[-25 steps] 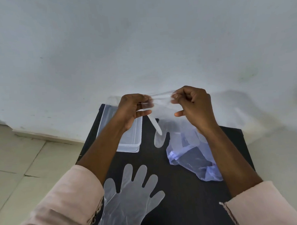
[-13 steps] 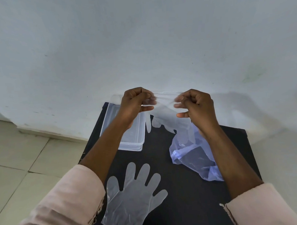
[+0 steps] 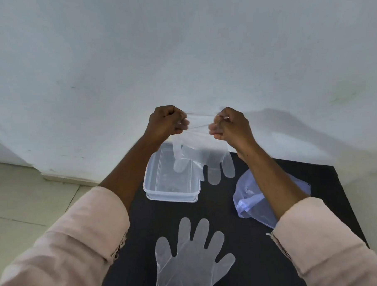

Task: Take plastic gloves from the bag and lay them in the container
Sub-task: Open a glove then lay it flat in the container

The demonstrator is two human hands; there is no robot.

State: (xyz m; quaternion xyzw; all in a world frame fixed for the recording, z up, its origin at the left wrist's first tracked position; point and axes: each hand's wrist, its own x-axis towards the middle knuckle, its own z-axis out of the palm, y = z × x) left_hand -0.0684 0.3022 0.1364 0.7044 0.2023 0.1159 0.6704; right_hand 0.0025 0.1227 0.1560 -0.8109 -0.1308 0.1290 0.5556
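Note:
My left hand (image 3: 166,121) and my right hand (image 3: 230,126) each pinch one side of the cuff of a clear plastic glove (image 3: 205,155). It is stretched between them and hangs fingers down above the far side of a clear rectangular container (image 3: 150,187). One glove finger dangles over the container's inside. A second clear glove (image 3: 188,259) lies flat, fingers spread, on the near part of the black table (image 3: 229,208). The bluish plastic bag (image 3: 250,200) lies crumpled at the right, partly hidden by my right forearm.
The small black table stands against a white wall (image 3: 179,56). A tiled floor (image 3: 24,204) drops away past the table's left edge. The table's right edge runs close behind the bag.
Both hands have pulled apart and risen slightly, spreading the glove open. The glove has shifted left and now hangs over the container instead of over the bag.

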